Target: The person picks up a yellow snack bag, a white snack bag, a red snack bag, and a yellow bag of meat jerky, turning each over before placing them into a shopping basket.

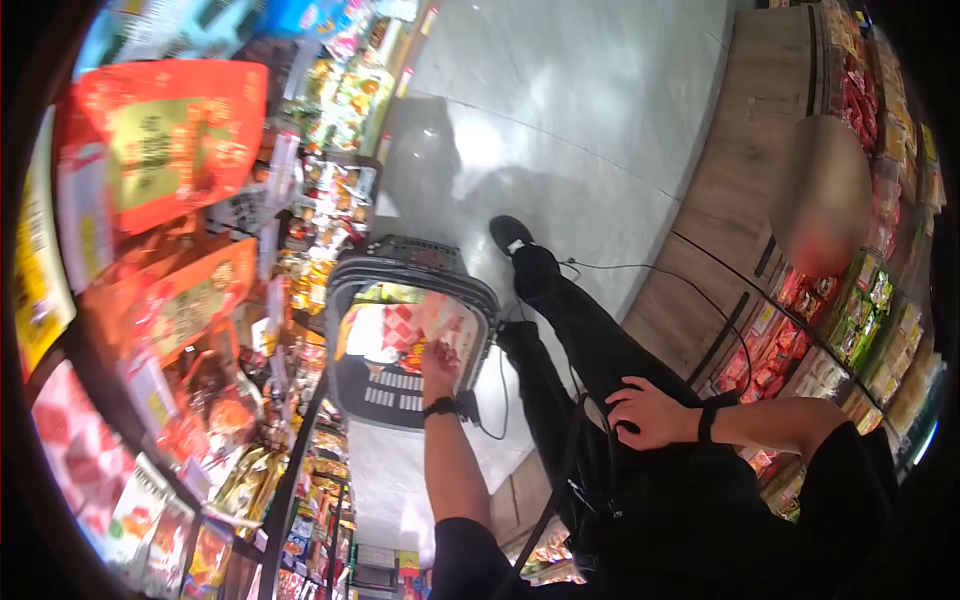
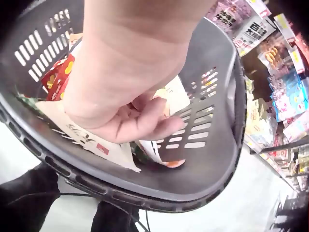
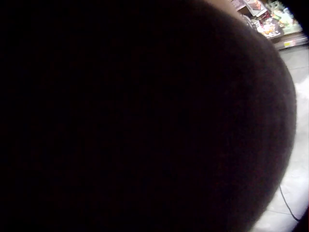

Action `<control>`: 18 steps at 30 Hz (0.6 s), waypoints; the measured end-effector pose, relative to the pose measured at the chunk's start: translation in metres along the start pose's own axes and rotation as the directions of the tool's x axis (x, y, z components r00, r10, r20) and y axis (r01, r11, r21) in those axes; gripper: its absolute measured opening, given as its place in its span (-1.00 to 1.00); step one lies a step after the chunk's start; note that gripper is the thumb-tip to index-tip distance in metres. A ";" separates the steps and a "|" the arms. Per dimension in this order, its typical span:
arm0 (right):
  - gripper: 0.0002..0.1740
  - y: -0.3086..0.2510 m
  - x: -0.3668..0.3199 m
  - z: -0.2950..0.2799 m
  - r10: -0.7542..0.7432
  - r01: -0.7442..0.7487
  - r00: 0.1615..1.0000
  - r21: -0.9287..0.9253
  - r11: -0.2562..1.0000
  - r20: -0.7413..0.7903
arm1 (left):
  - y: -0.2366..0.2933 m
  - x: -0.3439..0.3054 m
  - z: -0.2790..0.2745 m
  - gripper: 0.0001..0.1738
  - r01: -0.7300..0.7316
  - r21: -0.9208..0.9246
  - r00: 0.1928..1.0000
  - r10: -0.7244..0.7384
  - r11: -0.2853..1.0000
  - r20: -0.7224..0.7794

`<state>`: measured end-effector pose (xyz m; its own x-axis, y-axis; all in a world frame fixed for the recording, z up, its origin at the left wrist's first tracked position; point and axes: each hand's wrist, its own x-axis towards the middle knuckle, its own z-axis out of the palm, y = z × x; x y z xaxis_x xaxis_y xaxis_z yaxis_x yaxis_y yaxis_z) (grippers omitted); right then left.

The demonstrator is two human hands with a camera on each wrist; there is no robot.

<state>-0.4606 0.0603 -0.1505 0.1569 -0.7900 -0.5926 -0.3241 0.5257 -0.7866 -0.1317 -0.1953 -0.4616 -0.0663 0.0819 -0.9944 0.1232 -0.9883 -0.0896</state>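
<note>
My left hand (image 1: 437, 365) reaches down into a dark grey shopping basket (image 1: 345, 270) on the floor. Its fingers (image 2: 147, 123) bend inward over the packets in the left wrist view, and I cannot tell whether they grip one. Beneath the hand lies a cream packet (image 2: 104, 147) with a small red square. A red and yellow packet (image 2: 59, 79) sits beside the wrist against the slotted basket wall. My right hand (image 1: 650, 412) rests on the black trousers (image 1: 610, 340) with its fingers loosely bent, holding nothing. Dark cloth fills most of the right wrist view.
Shelves of snack bags, with a large orange-red bag (image 1: 180, 140) up close, run along the left. More packets (image 1: 865, 310) stand on the right above a wooden panel (image 1: 745, 130). A thin cable (image 1: 680, 275) crosses the grey tiled floor (image 1: 560, 90) near the shoes.
</note>
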 end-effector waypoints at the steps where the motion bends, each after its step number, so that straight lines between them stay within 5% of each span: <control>1: -0.87 -0.002 -0.001 -0.001 0.002 -0.002 1.000 -0.009 1.000 -0.010 | 0.002 -0.030 0.011 -0.77 -0.047 0.044 0.996 0.050 0.998 -0.068; 3: -0.87 -0.005 -0.002 -0.003 -0.038 0.037 0.999 -0.033 0.999 -0.016 | -0.005 -0.074 -0.002 -0.80 -0.212 0.066 0.977 0.211 0.975 0.031; 4: -0.87 -0.007 -0.001 -0.005 -0.023 0.023 1.000 -0.050 0.998 -0.007 | -0.015 -0.108 -0.001 -0.83 -0.344 0.045 0.937 0.346 0.938 -0.038; 5: -0.85 -0.008 -0.001 -0.006 -0.043 0.043 0.999 -0.061 0.997 0.003 | -0.018 -0.136 -0.008 -0.85 -0.333 0.034 0.942 0.330 0.943 0.056; 6: -0.83 -0.005 -0.002 -0.001 -0.031 0.031 1.000 -0.062 0.998 -0.001 | -0.019 -0.159 -0.008 -0.79 -0.299 0.190 0.936 0.326 0.935 -0.130; 7: -0.83 -0.005 -0.001 0.001 -0.019 0.020 1.000 -0.052 0.998 0.013 | -0.021 -0.172 -0.027 -0.71 -0.182 0.869 0.871 0.486 0.461 -0.076; 8: -0.82 -0.002 0.000 0.005 -0.083 0.076 0.995 -0.134 0.988 -0.047 | -0.042 -0.212 -0.022 -0.59 -0.414 0.626 0.798 0.595 0.661 -0.100; 9: -0.80 -0.004 0.005 0.004 -0.036 0.038 0.999 -0.129 0.991 0.019 | -0.057 -0.244 -0.019 -0.45 -0.504 0.683 0.696 0.716 0.529 -0.041; 11: -0.75 -0.005 0.021 0.000 0.075 -0.052 0.986 -0.150 0.987 0.150 | -0.081 -0.297 -0.025 -0.46 -0.512 0.747 0.668 0.743 0.425 0.035; 14: -0.68 0.022 0.059 0.020 0.178 -0.182 0.983 0.067 0.981 0.052 | -0.126 -0.359 -0.035 -0.53 -0.599 0.691 0.590 0.807 0.405 0.039; 15: -0.65 0.016 0.071 0.019 0.183 -0.172 0.973 -0.085 0.981 0.141 | -0.145 -0.366 -0.044 -0.53 -0.607 0.632 0.604 0.797 0.483 -0.028; 17: -0.69 0.035 0.096 0.039 0.122 -0.140 0.971 0.074 0.987 0.207 | -0.187 -0.374 -0.067 -0.64 -0.659 0.626 0.486 0.871 0.416 -0.067; 18: -0.66 0.009 0.099 0.038 0.141 -0.138 0.962 -0.029 0.990 0.231 | -0.207 -0.376 -0.081 -0.66 -0.563 0.713 0.474 0.870 0.418 -0.136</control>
<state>-0.4121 -0.0010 -0.2223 0.3212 -0.6130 -0.7219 -0.3697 0.6206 -0.6915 -0.0521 -0.0114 -0.0740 0.2100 -0.8035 -0.5570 -0.6177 -0.5506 0.5615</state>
